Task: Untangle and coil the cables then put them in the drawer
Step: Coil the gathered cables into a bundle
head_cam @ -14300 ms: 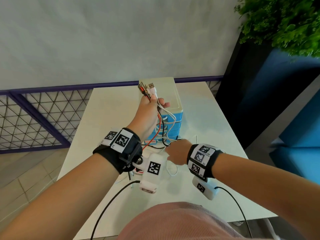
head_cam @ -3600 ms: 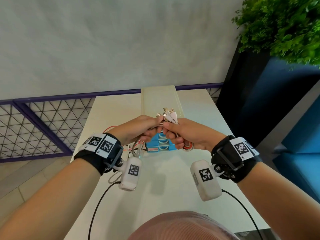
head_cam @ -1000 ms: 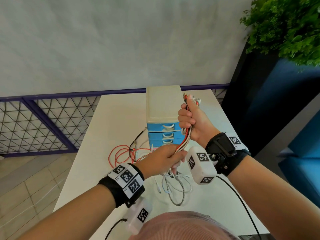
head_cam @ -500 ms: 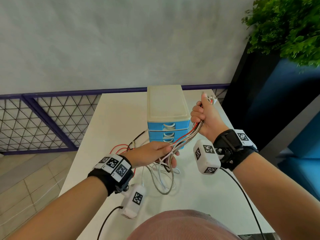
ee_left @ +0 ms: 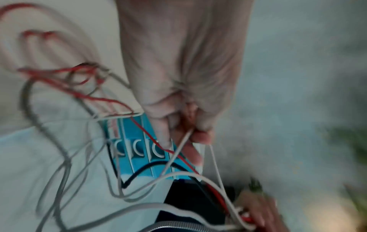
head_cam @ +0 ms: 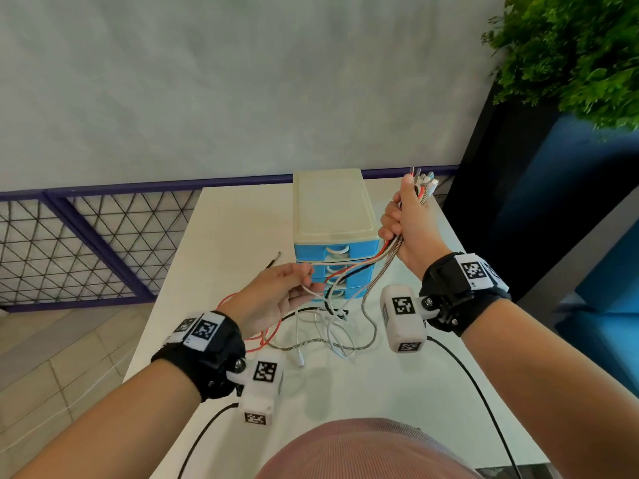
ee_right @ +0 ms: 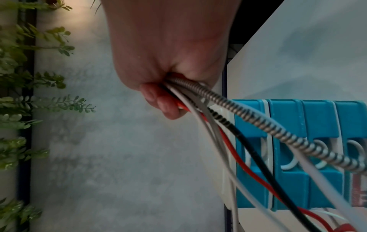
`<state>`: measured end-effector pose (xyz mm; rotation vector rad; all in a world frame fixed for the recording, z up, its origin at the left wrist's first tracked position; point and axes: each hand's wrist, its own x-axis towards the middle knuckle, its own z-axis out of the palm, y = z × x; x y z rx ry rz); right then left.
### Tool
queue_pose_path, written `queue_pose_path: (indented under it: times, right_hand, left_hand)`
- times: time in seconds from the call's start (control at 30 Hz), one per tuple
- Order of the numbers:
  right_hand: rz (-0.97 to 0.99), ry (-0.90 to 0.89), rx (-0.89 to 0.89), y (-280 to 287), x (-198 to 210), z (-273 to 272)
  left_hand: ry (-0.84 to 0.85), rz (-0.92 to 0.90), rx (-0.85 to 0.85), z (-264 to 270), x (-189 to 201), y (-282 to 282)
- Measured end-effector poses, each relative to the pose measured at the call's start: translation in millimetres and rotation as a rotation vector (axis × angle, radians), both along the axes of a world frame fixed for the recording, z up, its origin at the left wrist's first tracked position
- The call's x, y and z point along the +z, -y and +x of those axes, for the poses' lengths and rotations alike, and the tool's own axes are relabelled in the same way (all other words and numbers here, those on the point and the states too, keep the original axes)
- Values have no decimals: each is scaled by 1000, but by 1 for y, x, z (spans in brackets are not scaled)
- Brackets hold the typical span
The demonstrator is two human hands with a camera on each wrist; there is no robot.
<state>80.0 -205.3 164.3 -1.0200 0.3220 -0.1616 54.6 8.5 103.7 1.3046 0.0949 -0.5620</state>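
My right hand (head_cam: pixel 403 221) (ee_right: pixel 168 87) is raised beside the drawer unit and grips a bundle of cables (head_cam: pixel 390 248) (ee_right: pixel 228 125) near their plugs (head_cam: pixel 423 183): red, black, white and a braided grey one. The cables run down and left to a loose tangle (head_cam: pixel 328 326) on the white table (head_cam: pixel 415 392). My left hand (head_cam: pixel 294 288) (ee_left: pixel 190 130) is lower, in front of the drawers, and pinches a thin white cable (head_cam: pixel 307 292) (ee_left: pixel 178 150) between thumb and fingers. The blue drawer unit (head_cam: pixel 333 229) (ee_right: pixel 298 149) (ee_left: pixel 139 153) has all its drawers closed.
The table stands against a grey wall. A purple mesh railing (head_cam: pixel 86 236) runs at the left. A dark planter (head_cam: pixel 518 202) with a green plant (head_cam: pixel 570 53) stands at the right. A red cable loop (head_cam: pixel 262 337) lies under my left wrist.
My right hand has lifted the bundle a little higher and to the right. My left hand has slid along the cables, let most go, and now pinches one white cable.
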Motion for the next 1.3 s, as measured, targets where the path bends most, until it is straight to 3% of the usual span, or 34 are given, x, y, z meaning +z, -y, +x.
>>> queue_pose_path:
  times: [0.1,0.2,0.33,0.57,0.73,1.03,1.2,1.3]
  right_hand:
    - [48,9,-43,4,3,1]
    - [73,22,-71,7,7,2]
    - [68,22,-97,14,14,2]
    - [172,21,-60,13,19,-4]
    - [223,47,52,-7,25,-10]
    - [234,73,46,-10,29,-13]
    - [200,70,34,-8,27,-13]
    - [206,95,20,-6,27,-12]
  left_hand:
    - [-57,-142,35,-3,3,4]
    - [168,84,-55,-6,5,7]
    - [417,355,-357,-10,-9,-1]
    - [612,876,-635,-15,-43,-21]
    - [632,1083,-692,-10,-52,-23]
    - [648,1141,-646,9,-80,-48]
    - [665,1239,-703,15,-83,-55]
    - [619,1125,-652,17,-85,-55]
